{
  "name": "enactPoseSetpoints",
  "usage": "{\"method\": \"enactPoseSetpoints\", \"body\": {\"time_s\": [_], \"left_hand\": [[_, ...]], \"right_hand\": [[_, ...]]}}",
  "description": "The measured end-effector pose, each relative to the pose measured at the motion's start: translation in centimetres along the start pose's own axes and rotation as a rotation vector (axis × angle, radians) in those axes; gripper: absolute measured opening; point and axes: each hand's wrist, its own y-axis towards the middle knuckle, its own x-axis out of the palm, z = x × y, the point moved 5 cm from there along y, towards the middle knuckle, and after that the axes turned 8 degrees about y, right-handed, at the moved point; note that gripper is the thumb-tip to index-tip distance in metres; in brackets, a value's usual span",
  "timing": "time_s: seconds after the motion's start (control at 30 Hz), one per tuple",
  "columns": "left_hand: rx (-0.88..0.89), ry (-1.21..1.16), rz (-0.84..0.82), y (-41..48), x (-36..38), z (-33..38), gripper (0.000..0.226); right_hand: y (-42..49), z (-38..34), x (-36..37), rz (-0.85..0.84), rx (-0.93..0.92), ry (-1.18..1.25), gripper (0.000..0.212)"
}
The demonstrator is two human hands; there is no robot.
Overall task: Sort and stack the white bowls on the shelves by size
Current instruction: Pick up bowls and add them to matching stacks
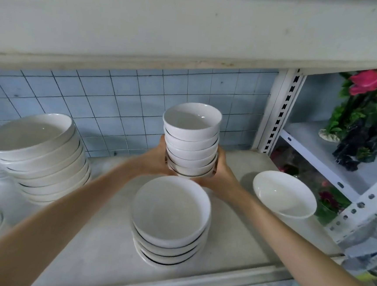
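From the head camera we see both hands wrapped round the lower bowls of a stack of small bowls (190,140). The left hand (156,157) curls against its left side and the right hand (222,171) against its right. The stack stands upright towards the back of the shelf (106,238), before the blue tiled wall (118,102). We cannot tell whether its base touches the shelf, since a stack of medium bowls (170,221) stands just in front and hides it. A tilted stack of wide bowls (38,152) stands to the left, and a single shallow bowl (284,193) to the right.
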Motion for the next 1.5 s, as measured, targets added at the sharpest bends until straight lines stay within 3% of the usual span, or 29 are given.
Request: {"method": "enactPoseSetpoints", "body": {"time_s": [0.13, 0.2, 0.33, 0.4, 0.43, 0.5, 0.57, 0.67, 0.8, 0.87, 0.93, 1.03, 1.1, 1.23, 1.3, 1.33, 1.43, 1.5], "left_hand": [[0.011, -0.062, -0.049, -0.4, 0.1, 0.2, 0.115], [-0.03, -0.074, -0.05, -1.2, -0.4, 0.4, 0.099], [-0.135, 0.08, -0.067, -2.9, -2.0, 0.0, 0.075], [-0.1, 0.277, -0.062, -4.3, -3.2, 1.0, 0.046], [-0.101, 0.349, -0.01, -5.0, -4.2, 1.8, 0.038], [-0.187, 0.116, 0.251, -6.8, -6.2, 3.5, 0.036], [-0.132, 0.192, 0.454, -9.2, -7.6, 6.1, 0.034], [-0.229, 0.339, 0.493, -12.4, -6.3, 9.6, 0.041], [0.113, 0.32, 0.736, -16.1, -1.8, 17.6, 0.041], [0.188, 0.261, 0.663, -15.8, 1.7, 20.4, 0.047], [0.204, 0.225, 0.472, -13.9, 5.6, 21.9, 0.063], [0.083, 0.178, 0.134, -9.5, 11.3, 21.1, 0.095], [-0.018, 0.07, 0.021, -7.3, 14.0, 19.6, 0.109], [-0.143, -0.224, 0.013, -4.7, 17.2, 16.2, 0.117], [-0.13, -0.377, 0.064, -4.3, 17.9, 15.6, 0.092], [-0.1, -0.428, 0.1, -4.3, 18.0, 15.7, 0.079], [-0.013, -0.465, 0.192, -4.2, 18.1, 15.9, 0.083], [-0.024, -0.52, 0.216, -4.6, 17.8, 16.3, 0.083]], "right_hand": [[-0.3, -0.1, -0.1, -0.018, -0.008, 0.022, 0.072], [-0.7, -0.3, -0.2, -0.048, 0.002, -0.03, 0.077], [-2.4, -2.0, -1.3, -0.063, 0.018, -0.198, 0.107], [-3.7, -3.1, -2.5, -0.076, -0.021, -0.293, 0.103], [-4.4, -3.6, -3.3, -0.08, -0.043, -0.322, 0.095], [-6.0, -5.1, -4.9, -0.075, -0.109, -0.358, 0.076], [-7.3, -6.1, -7.1, -0.022, -0.172, -0.425, 0.059], [-9.1, -7.0, -10.4, 0.055, -0.273, -0.522, 0.046], [-11.4, -5.9, -14.1, 0.075, -0.215, -0.449, 0.062], [-12.1, -4.7, -15.2, 0.049, -0.124, -0.385, 0.081], [-12.5, -3.4, -16.0, 0.026, -0.032, -0.343, 0.097], [-12.5, -1.6, -17.0, 0.024, 0.071, -0.249, 0.105], [-12.4, -0.6, -17.4, 0.001, 0.117, -0.217, 0.111], [-12.1, 0.3, -17.9, -0.039, 0.143, -0.17, 0.122], [-12.1, 0.6, -18.0, -0.076, 0.133, -0.121, 0.127], [-12.0, 0.8, -18.1, -0.091, 0.121, -0.098, 0.123], [-12.1, 0.7, -18.3, -0.075, 0.07, -0.042, 0.098], [-12.3, 0.5, -18.3, -0.046, 0.04, -0.01, 0.096]]}}
